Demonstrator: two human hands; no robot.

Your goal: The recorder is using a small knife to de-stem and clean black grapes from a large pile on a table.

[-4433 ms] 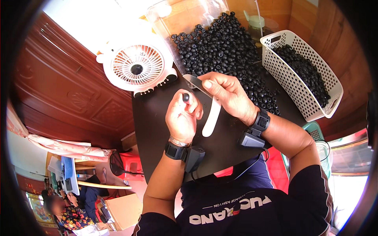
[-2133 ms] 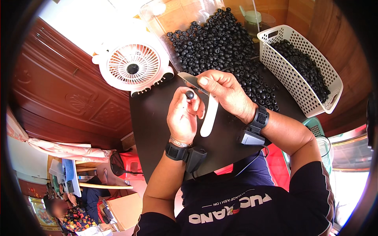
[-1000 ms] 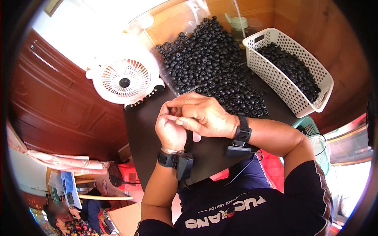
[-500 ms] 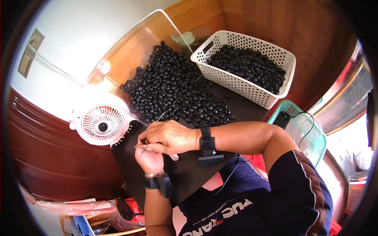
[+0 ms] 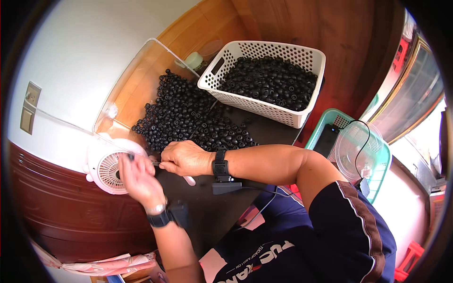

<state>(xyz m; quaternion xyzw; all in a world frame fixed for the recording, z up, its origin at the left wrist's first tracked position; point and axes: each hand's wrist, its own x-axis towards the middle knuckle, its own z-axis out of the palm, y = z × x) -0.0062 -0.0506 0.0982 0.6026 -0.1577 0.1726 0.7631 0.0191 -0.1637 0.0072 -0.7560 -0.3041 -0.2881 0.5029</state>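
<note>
My left hand (image 5: 139, 181), smeared by motion, is raised in front of the small fan, with a small black round piece (image 5: 131, 157) at its fingertips. Its thumb and fingers are hard to make out. My right hand (image 5: 186, 158) is closed at the near edge of the heap of black round pieces (image 5: 188, 113). From under its palm sticks the pale rounded end of a thin tool (image 5: 189, 180), and a slim tip shows at its fingers. Many heaped pieces have a ring or hole on one side.
A white perforated basket (image 5: 262, 103) filled with similar black pieces stands on the dark table (image 5: 207, 203). To the left is a pink-and-white fan (image 5: 106, 162). A lidded jar (image 5: 194, 60) stands behind the heap, beside a clear panel. A green basket (image 5: 377, 177) sits at right.
My left hand has parted from my right hand and moved left, to in front of the fan. The right hand stays by the heap, still closed. The view has shifted slightly.
</note>
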